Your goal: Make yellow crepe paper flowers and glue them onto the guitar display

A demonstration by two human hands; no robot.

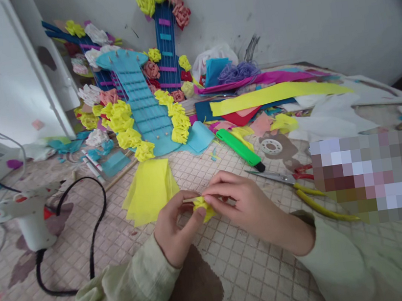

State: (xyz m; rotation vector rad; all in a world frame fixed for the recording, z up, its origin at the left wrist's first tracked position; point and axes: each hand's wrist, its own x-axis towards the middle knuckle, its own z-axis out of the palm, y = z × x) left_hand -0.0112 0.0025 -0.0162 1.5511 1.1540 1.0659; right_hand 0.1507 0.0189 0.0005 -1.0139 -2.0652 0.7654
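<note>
While your left hand (pixel 175 229) pinches a crumpled yellow paper piece (pixel 209 212) around a thin stick (pixel 192 200), your right hand (pixel 242 199) clamps it too, near stacked yellow sheets (pixel 150 191) on the checked tablecloth (pixel 260 266).

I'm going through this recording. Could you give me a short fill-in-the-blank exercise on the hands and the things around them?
1. The left hand and the right hand meet at a small crumpled piece coloured ____.
2. In this view, the glue gun is to the ____ of both hands.
3. The body of the black-tipped tool is bright ____.
4. The round disc with holes is ____.

Missing words: yellow; left; green; white.
</note>
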